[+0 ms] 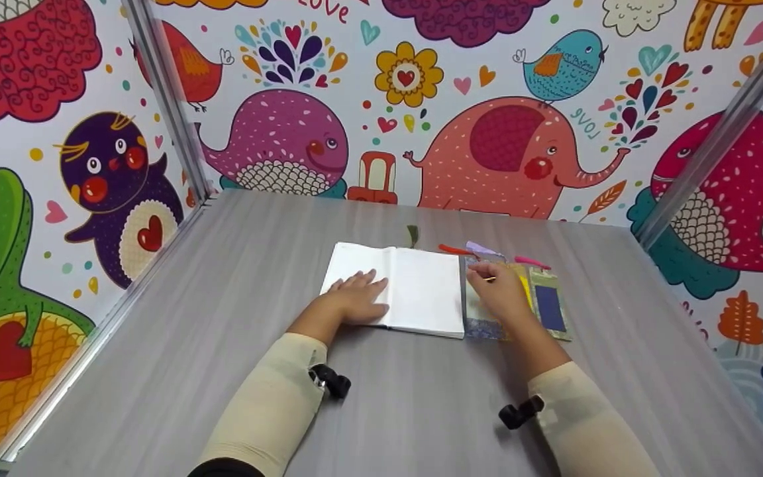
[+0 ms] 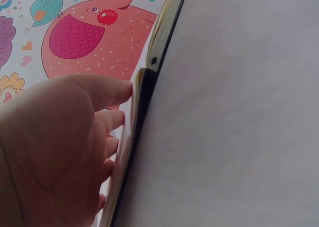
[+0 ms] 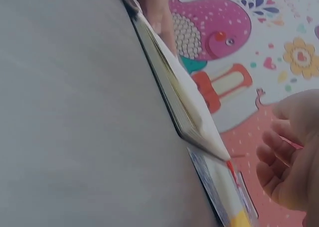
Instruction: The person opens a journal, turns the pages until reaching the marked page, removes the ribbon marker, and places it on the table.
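Note:
A notebook lies spread on the table with blank white pages up. My left hand rests on its left page, fingers spread; the left wrist view shows this hand along the page edge. My right hand is over flat bookmarks beside the notebook's right edge and hides part of them. In the right wrist view the right hand has loosely curled fingers, with nothing visible between them. A red tassel, a lavender tassel and a pink tassel extend from the bookmarks' top.
A green tassel sticks out beyond the notebook's top edge. The grey table meets printed walls at the back and sides, with metal posts at the corners. Each forearm carries a small black camera mount.

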Available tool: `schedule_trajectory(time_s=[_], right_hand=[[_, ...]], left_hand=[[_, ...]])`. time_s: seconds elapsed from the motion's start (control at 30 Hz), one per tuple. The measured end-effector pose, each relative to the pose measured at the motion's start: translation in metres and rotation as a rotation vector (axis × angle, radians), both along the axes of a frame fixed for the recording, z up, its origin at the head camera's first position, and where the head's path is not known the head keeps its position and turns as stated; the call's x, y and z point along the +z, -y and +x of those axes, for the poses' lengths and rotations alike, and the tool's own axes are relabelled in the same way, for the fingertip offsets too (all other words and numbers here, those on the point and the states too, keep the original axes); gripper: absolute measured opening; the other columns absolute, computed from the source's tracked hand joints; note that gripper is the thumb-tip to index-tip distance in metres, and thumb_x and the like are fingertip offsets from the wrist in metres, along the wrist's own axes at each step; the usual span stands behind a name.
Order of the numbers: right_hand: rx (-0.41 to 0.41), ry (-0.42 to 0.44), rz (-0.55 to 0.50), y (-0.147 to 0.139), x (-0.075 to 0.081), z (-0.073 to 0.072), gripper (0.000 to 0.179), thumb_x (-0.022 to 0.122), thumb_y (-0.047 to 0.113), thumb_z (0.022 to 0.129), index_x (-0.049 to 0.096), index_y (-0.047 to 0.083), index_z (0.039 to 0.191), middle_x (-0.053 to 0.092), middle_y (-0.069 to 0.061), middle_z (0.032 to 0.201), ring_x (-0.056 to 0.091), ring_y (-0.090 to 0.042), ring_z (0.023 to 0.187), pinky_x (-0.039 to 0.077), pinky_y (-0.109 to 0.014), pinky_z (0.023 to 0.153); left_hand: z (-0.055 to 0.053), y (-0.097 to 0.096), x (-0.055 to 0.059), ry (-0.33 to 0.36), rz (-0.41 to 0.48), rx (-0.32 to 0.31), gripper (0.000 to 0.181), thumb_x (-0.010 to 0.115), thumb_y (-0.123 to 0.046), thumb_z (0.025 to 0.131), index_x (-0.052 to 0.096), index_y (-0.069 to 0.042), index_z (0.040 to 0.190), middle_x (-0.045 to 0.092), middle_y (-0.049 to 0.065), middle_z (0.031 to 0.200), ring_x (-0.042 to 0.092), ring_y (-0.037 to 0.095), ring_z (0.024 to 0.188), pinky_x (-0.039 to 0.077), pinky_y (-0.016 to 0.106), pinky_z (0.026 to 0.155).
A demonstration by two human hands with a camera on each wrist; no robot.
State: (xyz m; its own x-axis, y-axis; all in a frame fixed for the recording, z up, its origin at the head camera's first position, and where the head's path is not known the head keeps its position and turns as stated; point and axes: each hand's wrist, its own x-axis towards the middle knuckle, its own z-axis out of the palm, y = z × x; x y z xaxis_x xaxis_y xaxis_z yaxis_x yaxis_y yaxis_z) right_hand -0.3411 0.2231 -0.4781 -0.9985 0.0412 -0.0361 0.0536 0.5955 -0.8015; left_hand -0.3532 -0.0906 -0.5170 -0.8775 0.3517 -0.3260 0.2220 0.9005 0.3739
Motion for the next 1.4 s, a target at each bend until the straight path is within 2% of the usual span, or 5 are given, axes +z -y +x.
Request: schedule_trajectory(time_s=[0.2,0.4,0.6,1.03,1.4], right_hand=[[0.154,0.006,0.055,0.014,-0.008,0.007,0.05,0.07,0.045,0.103,0.065,0.022,0.147,0.067,-0.006,0.14,0.061,-0.029,0.129,0.053,-0.049,0.116],[0.385,-0.112,0.427,0.022,-0.025,0.011,0.078,0.07,0.058,0.098,0.042,0.031,0.165,0.037,-0.001,0.175,0.032,-0.033,0.164,0.026,-0.068,0.13],[0.506,-0.1,0.684,0.027,-0.035,0.012,0.092,0.062,0.069,0.097,0.023,0.033,0.172,0.007,0.004,0.184,0.002,-0.033,0.171,0.01,-0.073,0.131],[0.603,0.001,0.68,0.024,-0.037,0.016,0.086,0.044,0.075,0.103,0.018,0.033,0.173,0.013,0.008,0.182,0.004,-0.026,0.171,0.0,-0.07,0.133],[0.623,0.015,0.645,0.016,-0.032,0.012,0.083,0.048,0.07,0.104,0.023,0.031,0.172,0.017,0.009,0.181,0.009,-0.023,0.171,0.001,-0.069,0.134]], left_hand=[[0.008,-0.002,0.008,-0.004,0.026,-0.01,0.077,0.044,-0.055,0.106,0.021,-0.027,0.173,0.006,0.004,0.184,0.002,0.032,0.171,0.002,0.059,0.137],[0.012,-0.002,0.014,0.007,0.03,-0.007,0.077,0.046,-0.053,0.106,0.021,-0.026,0.173,0.006,0.004,0.184,0.002,0.032,0.171,0.002,0.059,0.137],[0.006,-0.001,0.009,-0.002,0.016,-0.002,0.077,0.046,-0.055,0.105,0.022,-0.028,0.173,0.007,0.003,0.184,0.003,0.031,0.171,0.003,0.059,0.137],[0.015,-0.001,0.016,-0.033,0.021,-0.028,0.076,0.045,-0.052,0.106,0.023,-0.022,0.173,0.01,0.009,0.183,0.006,0.035,0.17,0.006,0.062,0.136],[0.01,0.0,0.01,-0.018,0.035,-0.008,0.077,0.045,-0.053,0.104,0.023,-0.024,0.173,0.009,0.006,0.183,0.005,0.033,0.171,0.005,0.061,0.136]])
